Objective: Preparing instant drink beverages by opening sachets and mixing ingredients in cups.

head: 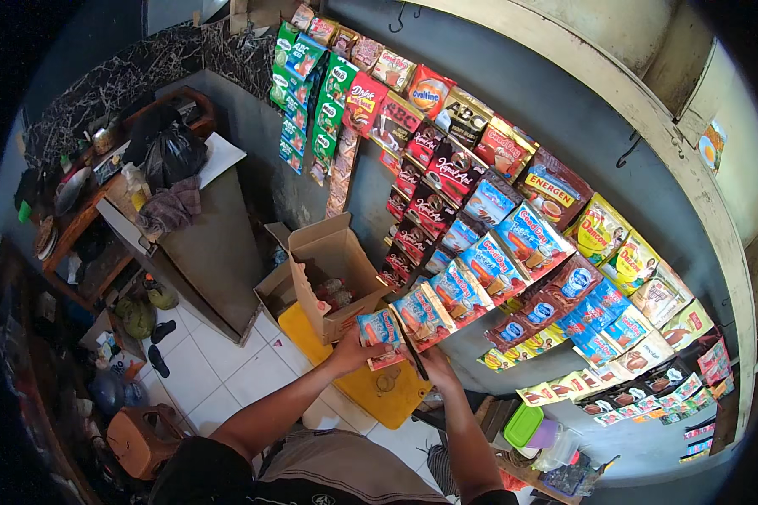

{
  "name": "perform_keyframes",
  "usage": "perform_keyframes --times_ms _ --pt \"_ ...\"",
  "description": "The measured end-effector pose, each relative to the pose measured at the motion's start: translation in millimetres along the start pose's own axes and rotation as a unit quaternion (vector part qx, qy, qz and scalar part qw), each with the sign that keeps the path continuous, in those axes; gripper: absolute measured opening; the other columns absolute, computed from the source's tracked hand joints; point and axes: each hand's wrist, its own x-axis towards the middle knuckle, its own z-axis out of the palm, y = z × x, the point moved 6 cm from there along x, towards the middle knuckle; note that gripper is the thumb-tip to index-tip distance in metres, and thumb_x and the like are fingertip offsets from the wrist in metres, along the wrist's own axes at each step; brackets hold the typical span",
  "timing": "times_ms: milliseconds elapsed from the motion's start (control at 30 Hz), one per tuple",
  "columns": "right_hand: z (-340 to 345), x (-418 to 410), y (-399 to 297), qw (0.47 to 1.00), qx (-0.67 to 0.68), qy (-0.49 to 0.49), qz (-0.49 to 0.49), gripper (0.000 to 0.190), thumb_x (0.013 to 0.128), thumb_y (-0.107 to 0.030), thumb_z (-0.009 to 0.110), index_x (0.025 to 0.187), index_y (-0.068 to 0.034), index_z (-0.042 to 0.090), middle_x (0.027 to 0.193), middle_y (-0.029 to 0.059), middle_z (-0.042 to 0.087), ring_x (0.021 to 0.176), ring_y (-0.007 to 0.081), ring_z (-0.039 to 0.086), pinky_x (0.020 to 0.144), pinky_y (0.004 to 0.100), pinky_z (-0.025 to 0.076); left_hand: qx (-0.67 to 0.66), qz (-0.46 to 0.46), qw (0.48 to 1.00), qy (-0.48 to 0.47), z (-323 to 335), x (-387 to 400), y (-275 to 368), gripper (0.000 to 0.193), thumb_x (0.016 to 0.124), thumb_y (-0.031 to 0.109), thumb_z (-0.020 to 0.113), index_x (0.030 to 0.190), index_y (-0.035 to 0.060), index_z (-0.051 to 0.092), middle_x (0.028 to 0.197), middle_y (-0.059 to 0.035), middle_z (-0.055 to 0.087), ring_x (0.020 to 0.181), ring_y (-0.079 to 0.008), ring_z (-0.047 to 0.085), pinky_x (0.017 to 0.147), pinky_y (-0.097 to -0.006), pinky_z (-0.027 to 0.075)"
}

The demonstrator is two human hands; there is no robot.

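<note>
A hanging strip of blue and white Good Day Freeze drink sachets (461, 293) runs down from the wall display towards me. My left hand (357, 350) grips the lowest sachet (381, 334), its thumb across the front. My right hand (434, 366) is at the lower edge of the neighbouring sachet (422, 315), with a dark, narrow object (413, 353) between it and the left hand; its kind is unclear. The right fingers are partly hidden. An open cardboard box (335, 278) stands just beyond my left hand, with some small packed items inside.
More sachet strips (429, 208) hang along the grey wall. Below my hands lies a yellow board (385, 391). A brown cabinet (208, 252) stands at left, a plastic stool (142, 439) at lower left. Lidded containers (523, 426) are at lower right, metal hooks (628, 150) above.
</note>
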Motion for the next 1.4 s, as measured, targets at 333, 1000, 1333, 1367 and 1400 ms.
perform_keyframes --times_ms 333,1000,1333,1367,1400 --pt "6 12 10 0.999 -0.010 -0.032 0.019 0.048 0.084 -0.049 0.065 0.108 -0.007 0.059 0.076 0.0007 0.056 0.066 0.0116 0.055 0.055 0.0254 0.044 -0.011 0.005 1.000 -0.002 -8 -2 5 0.048 0.080 0.010 0.074 0.119 0.0035 0.045 0.108 -0.0051 0.062 0.097 -0.0123 0.060 0.084 -0.0296 0.051" --pt "11 38 24 0.979 0.167 0.095 0.064 0.026 0.090 -0.037 0.061 0.085 -0.012 0.055 0.062 -0.0026 0.047 0.052 0.0075 0.046 0.048 0.0265 0.035 0.203 -0.015 0.976 -0.079 -17 -9 -27 0.045 0.076 0.015 0.075 0.113 0.0037 0.053 0.096 -0.0070 0.066 0.086 -0.0136 0.061 0.078 -0.0315 0.050" --pt "155 25 -47 0.938 0.298 -0.154 -0.092 0.026 0.077 -0.009 0.074 0.090 -0.008 0.052 0.076 0.0004 0.053 0.064 0.0094 0.051 0.059 0.0249 0.041 0.066 -0.006 0.985 0.162 -89 -141 25 0.044 0.083 0.024 0.072 0.117 0.0060 0.052 0.092 -0.0066 0.067 0.083 -0.0122 0.062 0.074 -0.0302 0.051" --pt "177 22 -66 0.933 0.299 -0.179 -0.093 0.026 0.077 -0.009 0.074 0.090 -0.008 0.052 0.076 0.0004 0.053 0.064 0.0094 0.051 0.059 0.0249 0.041 0.067 -0.006 0.980 0.187 -101 -161 34 0.044 0.083 0.024 0.072 0.117 0.0060 0.052 0.092 -0.0066 0.067 0.083 -0.0122 0.062 0.074 -0.0302 0.051" --pt "199 16 -89 0.927 0.285 -0.213 -0.117 0.026 0.077 -0.008 0.075 0.088 -0.008 0.051 0.076 -0.0001 0.052 0.064 0.0089 0.051 0.059 0.0245 0.041 0.128 -0.006 0.968 0.217 -112 -182 45 0.041 0.084 0.023 0.072 0.116 0.0055 0.054 0.093 -0.0053 0.066 0.083 -0.0108 0.061 0.074 -0.0282 0.052"
